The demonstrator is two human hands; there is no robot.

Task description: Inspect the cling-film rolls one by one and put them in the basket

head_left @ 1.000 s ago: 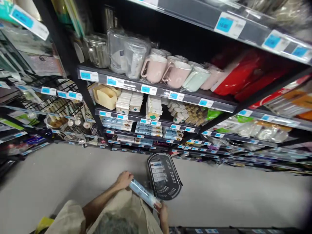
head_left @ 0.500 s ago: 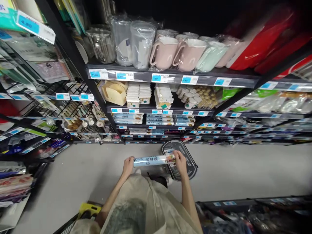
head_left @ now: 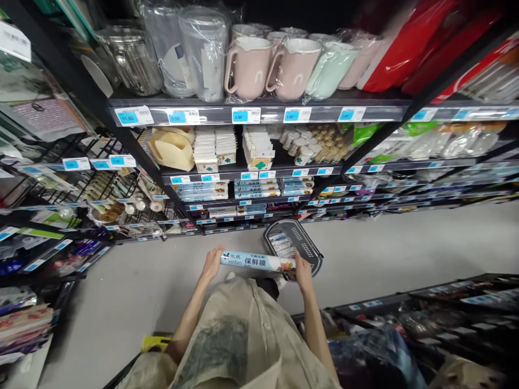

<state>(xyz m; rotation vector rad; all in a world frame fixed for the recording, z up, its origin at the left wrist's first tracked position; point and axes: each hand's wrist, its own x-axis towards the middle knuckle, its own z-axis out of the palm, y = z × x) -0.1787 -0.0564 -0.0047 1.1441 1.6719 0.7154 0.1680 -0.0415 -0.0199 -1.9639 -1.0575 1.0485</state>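
I hold a long light-blue roll of cling film (head_left: 255, 262) level in front of my body, printed side up. My left hand (head_left: 211, 263) grips its left end and my right hand (head_left: 303, 270) grips its right end. Just beyond the roll, a black plastic shopping basket (head_left: 307, 243) sits on the grey floor with several similar rolls lying inside it. More blue rolls of the same kind (head_left: 256, 189) lie stacked on a low shelf straight ahead.
Black store shelving (head_left: 259, 114) with blue price tags fills the view ahead: pink and green mugs (head_left: 248, 67), glass jars (head_left: 130, 59), red packages (head_left: 405, 48). Wire racks (head_left: 81, 189) stand at left. A lower display (head_left: 425, 319) lies at right, and a yellow object (head_left: 153, 342) by my left elbow.
The roll went from tilted at my lap to level, my right hand rising to its right end. The view swung so the shelves sit straighter and closer.
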